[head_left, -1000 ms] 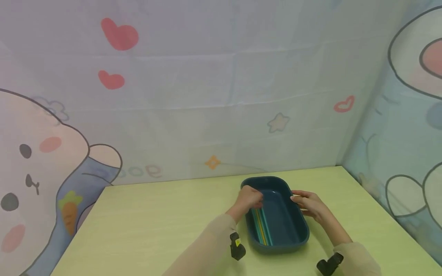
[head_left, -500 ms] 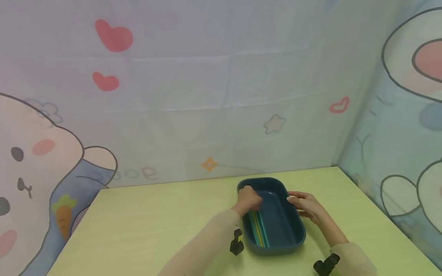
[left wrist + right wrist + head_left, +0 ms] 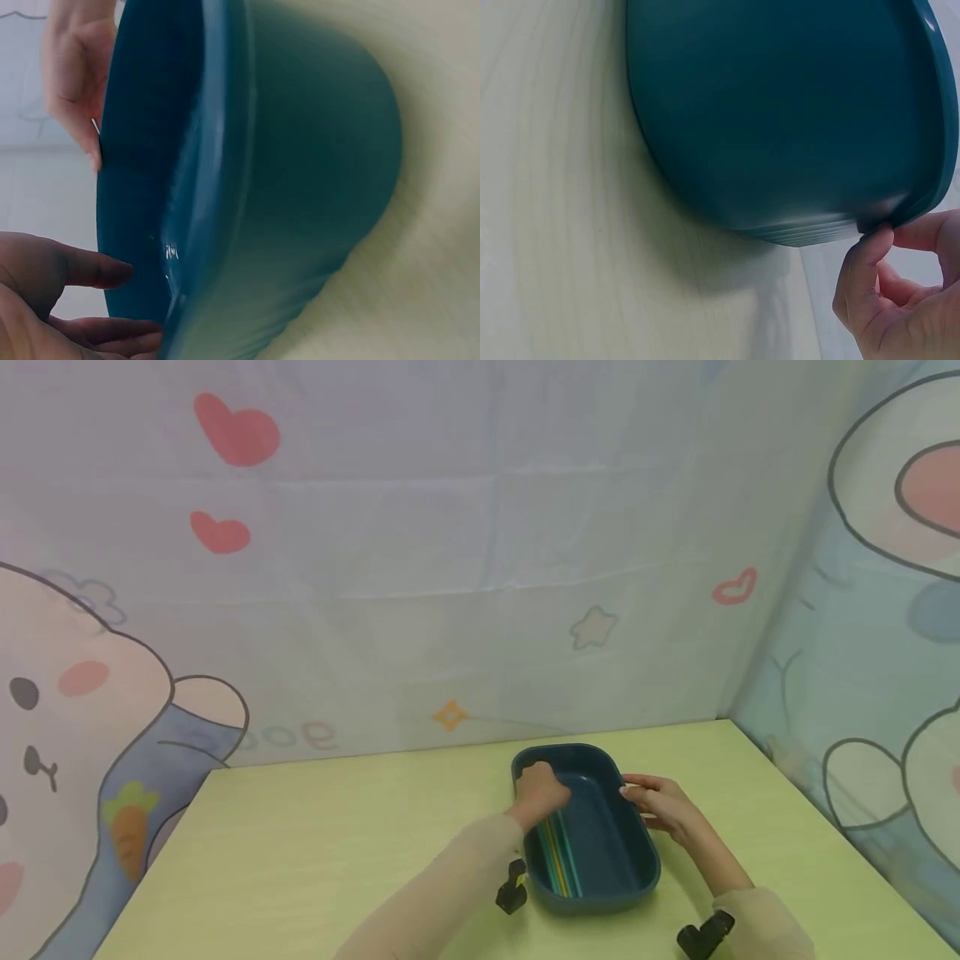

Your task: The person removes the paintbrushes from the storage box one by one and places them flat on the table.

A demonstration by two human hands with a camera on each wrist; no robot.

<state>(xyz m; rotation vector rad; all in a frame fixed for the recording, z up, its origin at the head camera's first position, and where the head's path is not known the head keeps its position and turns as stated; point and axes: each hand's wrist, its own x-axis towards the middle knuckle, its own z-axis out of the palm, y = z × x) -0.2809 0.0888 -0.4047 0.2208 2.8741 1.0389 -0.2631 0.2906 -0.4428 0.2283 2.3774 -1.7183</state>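
Note:
A deep, rounded-corner dark teal plastic bin (image 3: 615, 852) stands on the table. Several slim, straight teal and yellow strips (image 3: 557, 860) lie lengthwise inside it along the left wall; their exact kind is unclear. My left hand (image 3: 541, 795) reaches over the left rim into the bin, above the far end of the strips. In the left wrist view its thumb (image 3: 101, 268) stands apart from the fingers, whose tips are hidden behind the rim. My right hand (image 3: 670, 810) pinches the bin's right rim between thumb and fingers, best seen in the right wrist view (image 3: 907, 292).
The pale yellow-green table (image 3: 337, 843) reaches back to a printed cloth wall (image 3: 420, 568). Another printed cloth (image 3: 892, 635) borders the right side. Black wrist cameras sit on the left sleeve (image 3: 442, 893) and the right sleeve (image 3: 765, 922).
The whole scene has shifted slightly left in the head view. My left hand has settled a little further over the bin's left side; the right hand keeps its place on the rim.

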